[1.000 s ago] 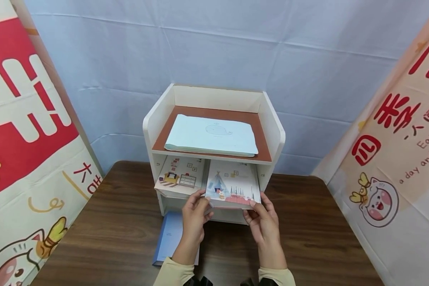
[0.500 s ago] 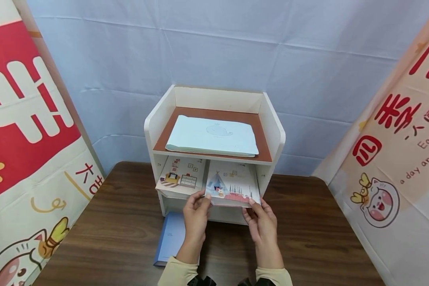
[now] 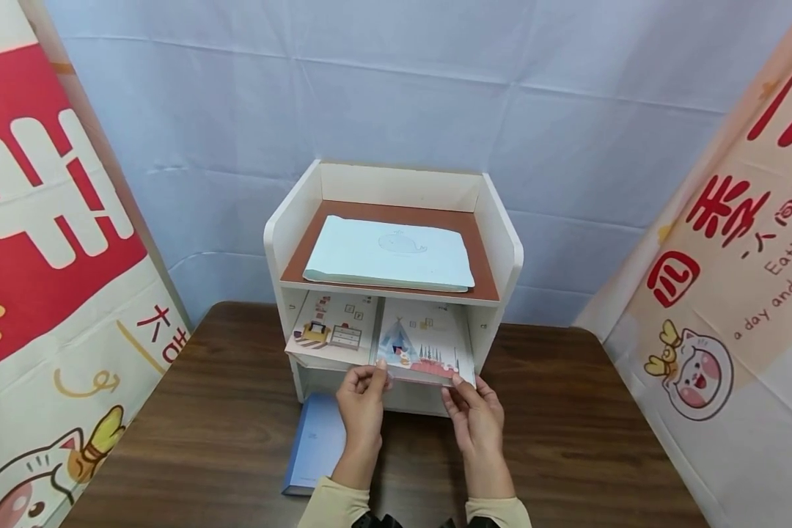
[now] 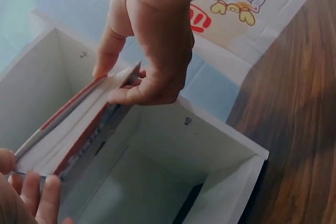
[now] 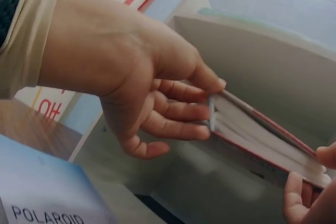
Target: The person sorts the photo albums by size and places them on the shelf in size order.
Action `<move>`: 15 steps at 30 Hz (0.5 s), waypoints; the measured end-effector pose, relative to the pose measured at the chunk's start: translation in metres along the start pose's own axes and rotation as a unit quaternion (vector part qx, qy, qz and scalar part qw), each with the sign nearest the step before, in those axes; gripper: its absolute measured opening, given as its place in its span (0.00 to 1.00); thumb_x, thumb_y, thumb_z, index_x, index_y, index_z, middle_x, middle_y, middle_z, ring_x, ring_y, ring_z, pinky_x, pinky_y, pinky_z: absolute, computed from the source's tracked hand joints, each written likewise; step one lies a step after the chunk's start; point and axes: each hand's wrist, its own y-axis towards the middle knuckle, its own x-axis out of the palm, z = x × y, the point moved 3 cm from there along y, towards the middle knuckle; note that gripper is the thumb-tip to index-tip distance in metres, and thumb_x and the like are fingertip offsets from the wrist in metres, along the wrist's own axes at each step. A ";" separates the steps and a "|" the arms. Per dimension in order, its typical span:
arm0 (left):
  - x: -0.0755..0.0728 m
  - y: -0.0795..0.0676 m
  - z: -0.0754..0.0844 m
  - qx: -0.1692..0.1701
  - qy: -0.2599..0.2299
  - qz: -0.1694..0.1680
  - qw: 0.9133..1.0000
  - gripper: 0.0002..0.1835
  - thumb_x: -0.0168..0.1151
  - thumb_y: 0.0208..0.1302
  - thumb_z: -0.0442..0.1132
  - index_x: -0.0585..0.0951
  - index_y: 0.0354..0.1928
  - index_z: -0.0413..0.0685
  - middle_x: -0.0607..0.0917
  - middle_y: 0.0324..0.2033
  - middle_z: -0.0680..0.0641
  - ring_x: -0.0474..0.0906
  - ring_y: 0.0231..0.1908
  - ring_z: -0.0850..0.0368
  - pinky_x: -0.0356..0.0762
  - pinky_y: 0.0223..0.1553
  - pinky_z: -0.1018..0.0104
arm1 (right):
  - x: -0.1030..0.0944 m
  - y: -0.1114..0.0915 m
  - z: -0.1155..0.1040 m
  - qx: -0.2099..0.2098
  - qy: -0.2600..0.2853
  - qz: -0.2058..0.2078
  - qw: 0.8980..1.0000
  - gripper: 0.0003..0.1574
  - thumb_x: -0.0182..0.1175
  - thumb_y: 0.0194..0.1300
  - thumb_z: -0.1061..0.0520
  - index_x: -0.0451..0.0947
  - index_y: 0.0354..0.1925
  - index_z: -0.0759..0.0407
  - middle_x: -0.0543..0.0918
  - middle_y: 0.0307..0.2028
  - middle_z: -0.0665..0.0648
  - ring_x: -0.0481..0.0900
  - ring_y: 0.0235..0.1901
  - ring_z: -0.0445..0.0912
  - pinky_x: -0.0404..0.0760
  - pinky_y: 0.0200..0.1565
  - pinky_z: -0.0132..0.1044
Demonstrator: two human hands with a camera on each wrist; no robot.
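Note:
Both hands hold the front corners of an illustrated book (image 3: 425,341) with a blue tent on its cover. It lies in the middle level of a white shelf unit (image 3: 284,249), its front end at the opening. My left hand (image 3: 361,407) pinches the left corner, thumb on top. The right hand (image 3: 477,425) pinches the right corner. In the left wrist view, the right hand (image 4: 157,51) grips the far end of the red-edged book (image 4: 68,129). The right wrist view shows the left hand (image 5: 142,77) at the end of the book (image 5: 262,140), fingers underneath.
Beside it lies a second illustrated book (image 3: 333,330). A stack of pale paper (image 3: 389,253) with a whale drawing rests on the brown top shelf. A blue book (image 3: 317,447), lettered POLAROID in the right wrist view, lies on the wooden table (image 3: 191,418). Printed cloths hang at both sides.
The tent-cover book has shifted slightly left, narrowing the gap to the book beside it. Both hands have moved a little with it and keep their grip. The head view has shifted slightly.

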 end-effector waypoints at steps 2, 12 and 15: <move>0.000 -0.001 -0.004 -0.010 -0.010 -0.001 1.000 0.15 0.64 0.60 0.39 0.74 0.31 0.31 0.81 0.24 0.36 0.80 0.26 0.48 0.80 0.32 0.61 | -0.003 0.000 0.002 0.002 -0.017 0.006 1.000 0.23 0.60 0.59 0.68 0.60 0.49 0.62 0.75 0.32 0.55 0.76 0.27 0.43 0.79 0.34 0.34; -0.002 0.001 -0.010 -0.072 -0.007 -0.004 0.997 0.17 0.64 0.60 0.46 0.77 0.33 0.37 0.83 0.25 0.39 0.81 0.25 0.49 0.80 0.33 0.57 | -0.003 0.001 0.006 0.012 -0.038 0.016 0.999 0.24 0.62 0.60 0.64 0.60 0.48 0.59 0.76 0.25 0.53 0.76 0.26 0.42 0.77 0.30 0.32; -0.004 0.001 -0.010 -0.078 0.004 -0.003 0.997 0.18 0.63 0.60 0.48 0.77 0.33 0.38 0.83 0.26 0.40 0.82 0.26 0.48 0.79 0.32 0.59 | -0.001 0.000 0.006 0.011 -0.035 0.010 0.999 0.23 0.61 0.60 0.64 0.59 0.47 0.60 0.76 0.25 0.53 0.76 0.25 0.42 0.77 0.29 0.32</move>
